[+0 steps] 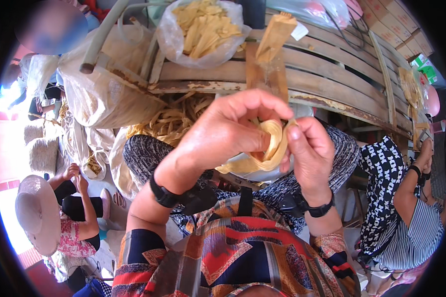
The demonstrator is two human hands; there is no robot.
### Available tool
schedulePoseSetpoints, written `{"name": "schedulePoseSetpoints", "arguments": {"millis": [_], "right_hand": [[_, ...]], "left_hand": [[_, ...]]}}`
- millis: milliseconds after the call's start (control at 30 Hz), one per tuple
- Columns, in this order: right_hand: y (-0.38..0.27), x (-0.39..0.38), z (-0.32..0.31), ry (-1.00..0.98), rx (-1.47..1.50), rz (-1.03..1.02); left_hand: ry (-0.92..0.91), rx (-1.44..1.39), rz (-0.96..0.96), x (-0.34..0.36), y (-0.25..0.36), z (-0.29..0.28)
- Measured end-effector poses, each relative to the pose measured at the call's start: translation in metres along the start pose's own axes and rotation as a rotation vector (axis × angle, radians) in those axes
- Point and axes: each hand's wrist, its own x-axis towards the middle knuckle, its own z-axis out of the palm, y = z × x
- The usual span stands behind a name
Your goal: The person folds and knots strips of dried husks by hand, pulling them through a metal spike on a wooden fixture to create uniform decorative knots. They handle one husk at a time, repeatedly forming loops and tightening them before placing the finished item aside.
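My left hand (228, 128) curls around a looped bundle of flat, pale yellow strips (274, 138) at the middle of the head view, its fingers arched over the loop. My right hand (307, 151) pinches the bundle's upper right part between thumb and fingers. A loose end of the strips hangs down to the lower left, over a pale round surface (260, 174) on my lap, mostly hidden by my hands. Just beyond my hands a wooden board (265, 74) with an upright wooden piece (275, 34) rests on the slatted bench.
A slatted bench (332, 74) spans the top, with a bag of yellow pieces (203, 32). Bags (99, 89) and a pile of strips (161, 123) lie left. Co-workers sit at left (39, 213) and right (406, 213). Cartons (396, 22) are stacked upper right.
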Motion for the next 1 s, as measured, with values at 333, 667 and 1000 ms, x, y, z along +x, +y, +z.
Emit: {"name": "schedulePoseSetpoints", "arguments": {"millis": [333,667,1000], "right_hand": [[0.021,-0.005,0.008,0.063,-0.286,-0.110],[0.007,-0.005,0.005,-0.016,0.356,0.167],[0.006,-0.017,-0.005,0.183,-0.630,-0.257]], "left_hand": [[0.321,0.723,0.085,-0.004,-0.022,-0.012],[0.087,-0.287,-0.158,-0.008,-0.048,-0.021],[0.113,0.067,-0.163,-0.015,-0.035,-0.008]]}}
